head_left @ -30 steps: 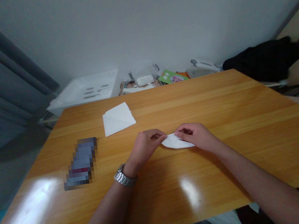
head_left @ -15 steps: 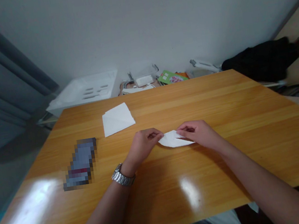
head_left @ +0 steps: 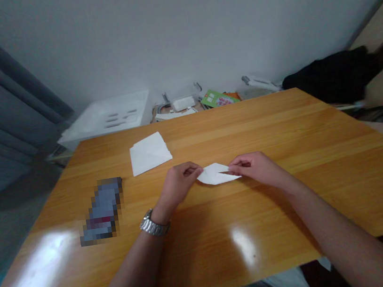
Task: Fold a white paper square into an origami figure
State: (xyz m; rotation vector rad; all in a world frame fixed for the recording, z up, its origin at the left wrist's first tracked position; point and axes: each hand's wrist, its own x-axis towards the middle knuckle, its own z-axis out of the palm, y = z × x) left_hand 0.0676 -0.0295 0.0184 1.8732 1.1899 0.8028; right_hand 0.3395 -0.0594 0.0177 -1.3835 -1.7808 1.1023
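Observation:
Between my two hands is a small piece of folded white paper (head_left: pixel 213 174), with a narrow gap between its layers on the right side. My left hand (head_left: pixel 181 179) pinches its left corner between thumb and fingers; a metal watch (head_left: pixel 154 224) is on that wrist. At the paper's right end, my right hand (head_left: pixel 252 167) grips the upper flap with thumb and fingertips, while the lower point sticks out below the fingers. Farther back on the left lies a stack of white paper sheets (head_left: pixel 150 153).
All this is on a shiny wooden table (head_left: pixel 263 124). A blurred-out phone-like slab (head_left: pixel 102 208) lies on the left. Beyond the far edge are a white foam tray (head_left: pixel 108 112), a green booklet (head_left: pixel 219 98) and a black cloth heap (head_left: pixel 332 78).
Both hands and the folded paper have shifted slightly, the paper a little left and away from me. My right hand now holds nearer the flap's tip, and more of the paper shows.

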